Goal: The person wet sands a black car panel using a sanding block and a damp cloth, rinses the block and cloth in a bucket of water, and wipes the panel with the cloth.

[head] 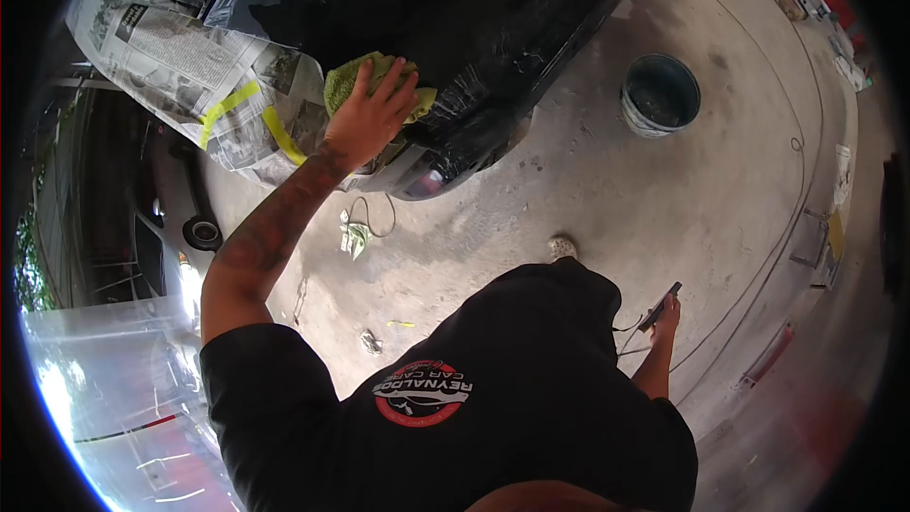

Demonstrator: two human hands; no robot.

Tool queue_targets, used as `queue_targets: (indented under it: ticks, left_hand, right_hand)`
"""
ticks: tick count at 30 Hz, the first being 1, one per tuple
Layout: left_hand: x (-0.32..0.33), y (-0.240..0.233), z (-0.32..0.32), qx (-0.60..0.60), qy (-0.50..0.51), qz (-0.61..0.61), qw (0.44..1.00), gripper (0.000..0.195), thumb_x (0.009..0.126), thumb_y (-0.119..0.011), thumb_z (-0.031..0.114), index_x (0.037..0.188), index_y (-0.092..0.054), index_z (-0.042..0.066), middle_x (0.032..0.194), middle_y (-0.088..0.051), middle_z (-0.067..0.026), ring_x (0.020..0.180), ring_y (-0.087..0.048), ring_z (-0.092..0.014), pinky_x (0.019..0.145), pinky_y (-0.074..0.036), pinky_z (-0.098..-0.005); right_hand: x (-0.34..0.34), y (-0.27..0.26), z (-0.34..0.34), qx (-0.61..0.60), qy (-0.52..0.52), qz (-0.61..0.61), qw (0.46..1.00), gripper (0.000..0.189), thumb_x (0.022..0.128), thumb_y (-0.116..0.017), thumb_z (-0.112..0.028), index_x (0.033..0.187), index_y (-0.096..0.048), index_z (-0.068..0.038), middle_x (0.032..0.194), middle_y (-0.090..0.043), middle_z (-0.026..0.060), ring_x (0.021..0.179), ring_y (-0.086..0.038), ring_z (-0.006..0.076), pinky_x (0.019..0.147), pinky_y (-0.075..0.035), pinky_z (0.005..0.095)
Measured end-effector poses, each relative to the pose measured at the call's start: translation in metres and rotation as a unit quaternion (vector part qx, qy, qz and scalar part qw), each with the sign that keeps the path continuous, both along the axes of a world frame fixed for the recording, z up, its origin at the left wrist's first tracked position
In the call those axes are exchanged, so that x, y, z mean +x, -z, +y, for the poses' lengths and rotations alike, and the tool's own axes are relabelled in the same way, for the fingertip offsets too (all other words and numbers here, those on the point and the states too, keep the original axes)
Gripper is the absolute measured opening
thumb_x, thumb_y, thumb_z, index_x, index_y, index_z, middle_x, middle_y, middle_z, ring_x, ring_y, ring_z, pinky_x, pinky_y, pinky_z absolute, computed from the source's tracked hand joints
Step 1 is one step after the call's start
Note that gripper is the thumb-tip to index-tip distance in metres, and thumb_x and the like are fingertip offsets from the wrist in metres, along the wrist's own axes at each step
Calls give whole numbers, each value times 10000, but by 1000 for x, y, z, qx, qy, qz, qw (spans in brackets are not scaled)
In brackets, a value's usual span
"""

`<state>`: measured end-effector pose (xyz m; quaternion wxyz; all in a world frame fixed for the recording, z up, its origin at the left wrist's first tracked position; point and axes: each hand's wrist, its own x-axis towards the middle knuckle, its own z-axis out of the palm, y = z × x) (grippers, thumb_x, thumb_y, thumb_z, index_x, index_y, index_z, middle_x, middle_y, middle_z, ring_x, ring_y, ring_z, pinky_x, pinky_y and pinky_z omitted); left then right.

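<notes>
My left hand (370, 121) rests, fingers spread, on a green cloth (345, 85), pressing it against a glossy black car body panel (441, 21). Whitish streaks mark the panel just right of the cloth. Newspaper (178, 50) covers the neighbouring part of the car, held by strips of yellow masking tape (281, 135). Low at my right side, my right hand (667, 323) grips a dark, flat, block-like object (660, 304); its exact kind is unclear. A thin dark cord or strap runs beside it.
A dark bucket (661, 96) stands on the concrete floor (498, 227) right of the car. Long hoses or cables (771, 256) cross the floor at right. Crumpled material (355, 235) lies below the car. Another car (170, 227) stands at left, near clear plastic sheeting (106, 370).
</notes>
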<state>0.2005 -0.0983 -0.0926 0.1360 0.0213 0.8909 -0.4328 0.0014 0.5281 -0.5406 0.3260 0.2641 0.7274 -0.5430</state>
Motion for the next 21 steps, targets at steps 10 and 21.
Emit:
queue_targets:
  ticks: [10, 21]
  left_hand:
    - [-68, 84, -14, 33, 21, -24, 999, 356, 916, -583, 255, 1204, -714, 93, 1447, -557, -123, 1474, -391, -368, 1200, -261, -661]
    - [-178, 21, -31, 15, 43, 97, 994, 293, 891, -657, 176, 1177, -718, 166, 1359, -592, -62, 1401, -470, -337, 1156, -322, -620]
  right_hand:
    - [-31, 0, 13, 44, 19, 94, 994, 421, 1050, -598, -388, 1352, -561, -96, 955, -619, 49, 750, -624, 165, 673, -556, 344]
    - [-5, -26, -133, 69, -91, 140, 984, 515, 1069, -502, -329, 1494, -449, -43, 1388, -599, 204, 1256, -583, 346, 1058, -431, 402]
